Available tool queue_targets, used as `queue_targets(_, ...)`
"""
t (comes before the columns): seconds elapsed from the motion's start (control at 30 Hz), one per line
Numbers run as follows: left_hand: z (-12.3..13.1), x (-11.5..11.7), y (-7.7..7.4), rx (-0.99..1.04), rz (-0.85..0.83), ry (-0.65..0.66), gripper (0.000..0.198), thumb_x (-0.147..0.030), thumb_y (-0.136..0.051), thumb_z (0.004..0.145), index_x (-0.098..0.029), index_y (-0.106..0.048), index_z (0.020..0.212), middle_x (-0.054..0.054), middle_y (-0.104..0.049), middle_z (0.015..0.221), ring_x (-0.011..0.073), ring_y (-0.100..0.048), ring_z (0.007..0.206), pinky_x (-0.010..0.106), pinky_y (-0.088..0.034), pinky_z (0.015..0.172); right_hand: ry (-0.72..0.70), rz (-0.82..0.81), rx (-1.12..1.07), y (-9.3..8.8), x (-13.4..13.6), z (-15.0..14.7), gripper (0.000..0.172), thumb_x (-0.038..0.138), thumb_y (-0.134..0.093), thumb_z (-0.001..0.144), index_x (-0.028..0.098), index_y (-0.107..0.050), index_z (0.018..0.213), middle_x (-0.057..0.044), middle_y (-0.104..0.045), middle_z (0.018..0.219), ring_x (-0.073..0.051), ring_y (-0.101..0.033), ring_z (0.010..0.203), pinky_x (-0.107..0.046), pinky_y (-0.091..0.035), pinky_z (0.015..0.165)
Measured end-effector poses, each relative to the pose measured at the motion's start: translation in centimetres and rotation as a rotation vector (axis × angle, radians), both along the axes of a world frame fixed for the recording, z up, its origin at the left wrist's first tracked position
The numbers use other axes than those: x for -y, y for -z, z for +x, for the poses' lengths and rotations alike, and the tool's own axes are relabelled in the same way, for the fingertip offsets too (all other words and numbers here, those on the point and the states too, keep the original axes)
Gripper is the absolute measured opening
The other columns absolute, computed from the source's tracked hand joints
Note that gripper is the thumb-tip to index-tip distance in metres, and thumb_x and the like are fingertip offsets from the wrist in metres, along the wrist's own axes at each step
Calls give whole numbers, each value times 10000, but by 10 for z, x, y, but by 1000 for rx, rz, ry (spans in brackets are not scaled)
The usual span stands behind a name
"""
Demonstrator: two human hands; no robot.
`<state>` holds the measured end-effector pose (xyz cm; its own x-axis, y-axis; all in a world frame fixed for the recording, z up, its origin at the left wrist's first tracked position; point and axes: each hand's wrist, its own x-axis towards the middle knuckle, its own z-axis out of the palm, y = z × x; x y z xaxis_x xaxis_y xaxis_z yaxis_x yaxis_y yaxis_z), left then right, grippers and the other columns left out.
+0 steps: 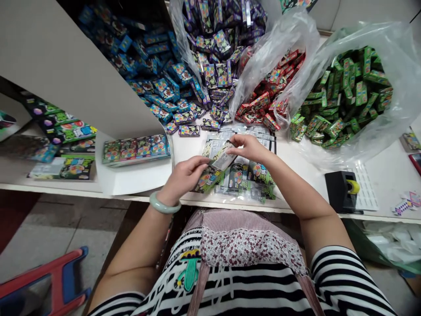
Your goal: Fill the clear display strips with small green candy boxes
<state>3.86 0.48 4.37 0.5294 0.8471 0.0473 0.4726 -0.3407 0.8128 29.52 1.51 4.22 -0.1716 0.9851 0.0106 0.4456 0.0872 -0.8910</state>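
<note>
My left hand [186, 175], with a pale green bangle [164, 205] at the wrist, pinches the left side of a printed packaging pouch [224, 160]. My right hand [249, 147] grips the same pouch by its upper right edge, thumb and fingers closed. The pouch is tilted and has a pale see-through panel; its lower part looks black and green. Whether anything is inside it I cannot make out. Beneath both hands lies a pile of similar flat pouches [259, 175] near the table's front edge.
Small blue boxes [164, 90], purple boxes [213, 72], red boxes [263, 103] and green boxes [360, 92] are heaped at the back, some in see-through plastic bags. A white carton [131, 182] holding a row of boxes [138, 149] stands left. A black tape dispenser [338, 193] sits right.
</note>
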Motion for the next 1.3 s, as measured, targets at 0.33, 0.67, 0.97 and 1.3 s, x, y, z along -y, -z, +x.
queue_targets(0.33, -11, 4, -14, -155, 451, 46, 402, -341, -496, 961, -169, -576, 1316, 129, -663, 1317, 269, -617, 1243, 428, -493, 1070, -168, -187, -430, -25, 13, -18, 308, 442, -784, 705, 191, -756, 881, -14, -761, 908, -162, -664, 837, -351, -535, 848)
queue_targets(0.67, -8, -1, 3, -185, 440, 10, 357, -264, -400, 970, -151, -621, 1228, 148, -723, 1139, 257, -693, 1030, 393, -557, 912, -53, -41, -224, -27, 23, -31, 317, 473, -665, 851, 180, -753, 934, -60, -737, 1009, -221, -665, 993, -415, -525, 951)
queue_targets(0.97, 2, 3, 3, 403, -138, -224, 366, -440, -648, 853, -149, -712, 1065, 69, -758, 983, 216, -700, 887, 333, -569, 809, 91, -107, -370, 2, 51, -45, 437, 540, -674, 814, 205, -615, 1088, -78, -712, 1066, -231, -661, 1060, -401, -562, 912)
queue_targets(1.3, -1, 30, 39, 466, -515, -70, 407, -467, -726, 808, -156, -693, 1067, 86, -758, 1030, 211, -703, 921, 345, -594, 828, 264, -326, -643, 18, 60, -32, 378, 434, -795, 623, 222, -588, 856, 45, -671, 770, -127, -639, 724, -257, -550, 634)
